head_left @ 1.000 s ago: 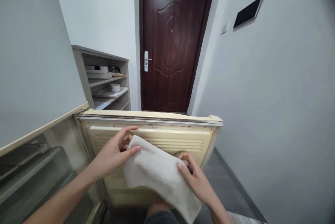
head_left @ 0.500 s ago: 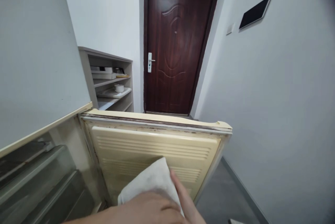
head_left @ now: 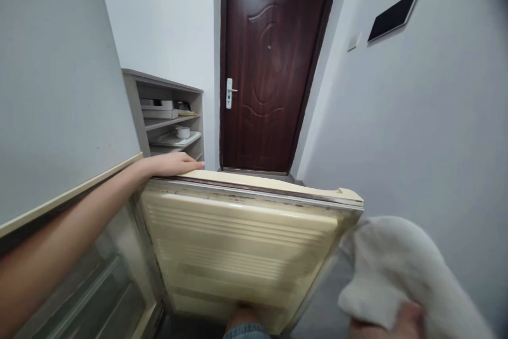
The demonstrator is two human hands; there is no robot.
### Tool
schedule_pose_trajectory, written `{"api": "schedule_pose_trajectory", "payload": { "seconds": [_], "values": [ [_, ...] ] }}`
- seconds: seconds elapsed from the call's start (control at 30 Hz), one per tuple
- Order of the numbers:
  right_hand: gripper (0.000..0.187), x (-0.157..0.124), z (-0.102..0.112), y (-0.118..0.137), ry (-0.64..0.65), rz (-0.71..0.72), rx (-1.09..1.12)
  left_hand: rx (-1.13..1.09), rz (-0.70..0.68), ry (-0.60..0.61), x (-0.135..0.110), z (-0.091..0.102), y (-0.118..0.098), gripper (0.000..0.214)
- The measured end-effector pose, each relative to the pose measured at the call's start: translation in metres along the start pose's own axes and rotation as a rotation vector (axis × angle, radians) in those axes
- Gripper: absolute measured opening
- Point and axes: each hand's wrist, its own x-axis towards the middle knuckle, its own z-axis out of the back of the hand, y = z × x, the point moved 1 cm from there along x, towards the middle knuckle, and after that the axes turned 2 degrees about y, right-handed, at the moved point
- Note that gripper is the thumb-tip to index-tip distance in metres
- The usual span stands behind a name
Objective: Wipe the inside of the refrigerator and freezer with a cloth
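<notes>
My left hand (head_left: 177, 163) is closed over the top edge of the open fridge door (head_left: 238, 209), near its hinge side; the far side of the fingers is hidden. The door is cream-coloured, with a ribbed inner panel and dark stains along its seal. At the lower right, off the door's free edge, my right hand (head_left: 407, 320) is closed on a white cloth (head_left: 397, 270). The cloth is bunched, hangs loosely and is blurred by motion, and it covers much of that hand. Inside the fridge, drawers (head_left: 91, 296) show below my left forearm.
Behind the door stands a grey shelf unit (head_left: 169, 75) holding boxes and a white cup (head_left: 183, 132). A dark red house door (head_left: 273, 74) is shut beyond it. The right wall (head_left: 448, 117) runs close beside the fridge door. My knee (head_left: 245, 328) shows at the bottom.
Both hands were together at the cloth against the inner panel. My left hand has moved up onto the door's top edge; my right hand has carried the cloth rightward, off the panel.
</notes>
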Motion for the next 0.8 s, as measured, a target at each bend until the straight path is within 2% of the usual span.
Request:
{"api": "schedule_pose_trajectory", "payload": {
  "seconds": [0.03, 0.07, 0.2, 0.27, 0.37, 0.5, 0.67, 0.8],
  "values": [
    [0.042, 0.003, -0.009, -0.004, -0.042, 0.094, -0.064, -0.004, 0.033, 0.069, 0.005, -0.002, 0.002, 0.065],
    [0.05, 0.007, -0.02, -0.008, -0.084, 0.191, -0.128, -0.009, 0.06, 0.112, 0.008, -0.003, 0.004, 0.067],
    [0.066, 0.024, -0.068, -0.019, -0.218, 0.692, -0.596, 0.023, 0.119, 0.102, 0.006, -0.002, -0.002, 0.073],
    [0.066, 0.028, -0.09, -0.022, -0.235, 0.848, -0.795, 0.06, 0.121, 0.072, 0.001, -0.002, -0.008, 0.075],
    [0.066, 0.024, -0.122, -0.024, -0.158, 0.912, -0.872, 0.087, 0.116, 0.046, -0.004, -0.003, -0.017, 0.075],
    [0.064, 0.007, -0.173, -0.021, 0.065, 0.989, -0.874, 0.103, 0.117, 0.04, -0.004, -0.005, -0.021, 0.074],
    [0.065, -0.014, -0.232, -0.008, 0.373, 1.105, -0.788, 0.137, 0.131, 0.002, 0.007, -0.005, -0.016, 0.074],
    [0.055, -0.017, -0.272, -0.004, 0.435, 1.238, -0.717, 0.137, 0.168, -0.026, 0.019, -0.005, -0.008, 0.074]
  ]
}}
